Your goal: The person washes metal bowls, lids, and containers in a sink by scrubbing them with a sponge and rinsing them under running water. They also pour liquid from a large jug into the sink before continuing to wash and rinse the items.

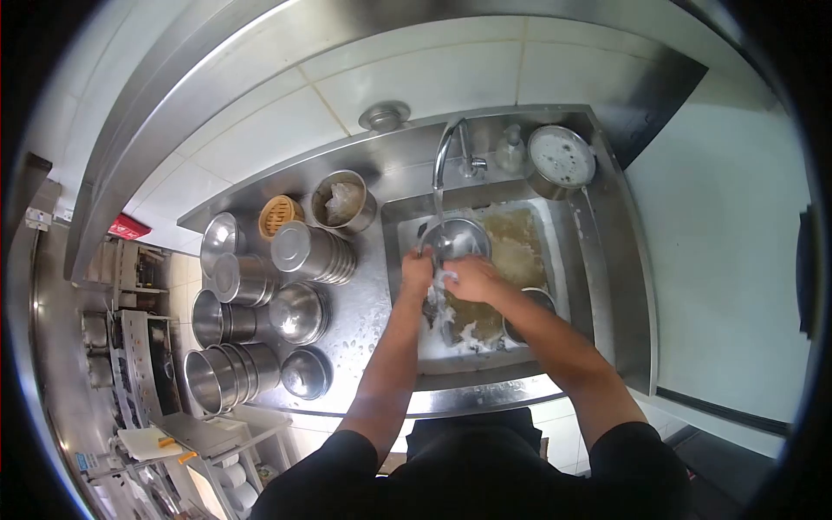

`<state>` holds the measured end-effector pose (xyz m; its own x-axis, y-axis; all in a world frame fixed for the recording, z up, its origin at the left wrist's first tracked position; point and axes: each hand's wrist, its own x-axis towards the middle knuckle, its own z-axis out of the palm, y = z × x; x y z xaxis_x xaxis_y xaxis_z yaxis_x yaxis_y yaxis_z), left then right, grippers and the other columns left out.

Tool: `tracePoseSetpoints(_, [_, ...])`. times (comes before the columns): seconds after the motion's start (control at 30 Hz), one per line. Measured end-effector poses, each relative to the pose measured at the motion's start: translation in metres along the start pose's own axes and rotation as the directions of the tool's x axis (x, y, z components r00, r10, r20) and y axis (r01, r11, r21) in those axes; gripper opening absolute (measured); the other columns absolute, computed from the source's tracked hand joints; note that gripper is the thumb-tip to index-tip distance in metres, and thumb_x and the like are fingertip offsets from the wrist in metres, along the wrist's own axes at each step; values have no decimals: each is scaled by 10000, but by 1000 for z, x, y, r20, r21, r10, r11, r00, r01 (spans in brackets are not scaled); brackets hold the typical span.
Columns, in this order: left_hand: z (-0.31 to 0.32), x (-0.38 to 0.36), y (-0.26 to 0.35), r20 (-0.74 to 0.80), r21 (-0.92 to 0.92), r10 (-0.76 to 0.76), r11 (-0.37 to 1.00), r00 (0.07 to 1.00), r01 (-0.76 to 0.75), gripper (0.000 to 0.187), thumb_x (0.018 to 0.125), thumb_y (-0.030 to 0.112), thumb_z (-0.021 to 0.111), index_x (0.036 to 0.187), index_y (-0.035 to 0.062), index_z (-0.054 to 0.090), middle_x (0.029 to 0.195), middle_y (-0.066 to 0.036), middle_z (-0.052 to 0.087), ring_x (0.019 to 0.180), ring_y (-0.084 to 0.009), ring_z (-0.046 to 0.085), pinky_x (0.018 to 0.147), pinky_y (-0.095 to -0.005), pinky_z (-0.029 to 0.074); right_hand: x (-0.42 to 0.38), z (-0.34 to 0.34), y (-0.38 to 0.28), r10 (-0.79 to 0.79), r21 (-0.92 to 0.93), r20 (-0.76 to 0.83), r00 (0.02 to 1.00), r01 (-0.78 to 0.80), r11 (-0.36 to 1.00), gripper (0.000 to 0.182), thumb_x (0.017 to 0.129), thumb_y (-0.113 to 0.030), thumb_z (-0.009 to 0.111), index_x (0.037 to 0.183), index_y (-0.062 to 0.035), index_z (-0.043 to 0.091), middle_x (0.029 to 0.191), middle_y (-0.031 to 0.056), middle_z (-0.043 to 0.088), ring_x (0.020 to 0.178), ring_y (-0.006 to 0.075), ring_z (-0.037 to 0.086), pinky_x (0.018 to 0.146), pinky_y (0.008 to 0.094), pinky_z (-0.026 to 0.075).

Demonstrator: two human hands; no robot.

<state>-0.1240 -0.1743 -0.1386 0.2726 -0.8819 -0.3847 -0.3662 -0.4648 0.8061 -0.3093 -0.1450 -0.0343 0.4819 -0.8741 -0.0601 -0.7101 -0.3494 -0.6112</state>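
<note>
In the sink (568,286), a shiny metal bowl (462,236) is tilted beneath the running stream of the faucet (446,156). My left hand (417,270) grips the bowl's left edge with its fingers wrapped round it. At the bowl's near side, my right hand (472,277) is closed, with white, sudsy material showing at its fingers; I cannot tell what it holds. Below both hands lies cloudy, brownish water (516,247) with white foam. Partly behind my right forearm stands another metal container (539,301) in the sink.
Stacked metal pots (227,377) and upturned bowls (297,314) fill the counter on the left. A bamboo steamer (280,215) and a pot with a plastic bag (344,203) stand behind them. A soap dispenser (511,149) and a foam-filled pot (562,159) are at the back right.
</note>
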Motion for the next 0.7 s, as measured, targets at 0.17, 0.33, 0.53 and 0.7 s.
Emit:
tracePoseSetpoints(0.17, [20, -6, -43, 499, -521, -379, 587, 779, 619, 217, 976, 274, 584, 997, 74, 665, 759, -57, 636, 489, -164, 542, 350, -276, 369, -52, -24, -28, -162, -48, -417, 894, 157, 987, 280, 798, -159, 707, 1070, -110, 664, 1107, 155, 657, 1019, 363, 614, 902, 481, 483])
tracePoseSetpoints(0.33, [49, -54, -60, 905, -423, 158, 247, 394, 872, 199, 997, 277, 521, 983, 122, 645, 731, -42, 607, 457, -108, 488, 361, -249, 336, -26, -35, -28, -334, -151, -580, 743, 304, 941, 277, 807, -159, 678, 1077, -99, 680, 1094, 147, 623, 1067, 367, 565, 958, 498, 449])
tracePoseSetpoints(0.53, [26, -75, 25, 848, -530, 213, 309, 486, 790, 265, 1031, 339, 464, 1049, 97, 573, 891, -71, 592, 654, -141, 538, 513, -277, 431, 28, -13, 36, 531, 978, 44, 846, -146, 151, 327, 977, -260, 573, 1238, -63, 584, 1264, 103, 577, 1141, 269, 537, 1001, 444, 422])
tracePoseSetpoints(0.7, [23, -55, 28, 107, -446, 1, 894, 994, 47, 184, 981, 239, 611, 1077, 83, 619, 946, -64, 686, 775, -233, 644, 697, -378, 536, -30, 42, 10, 620, 988, -41, 783, -59, 140, 360, 1046, -307, 538, 1326, -88, 486, 1265, 71, 533, 1078, 187, 529, 946, 396, 451])
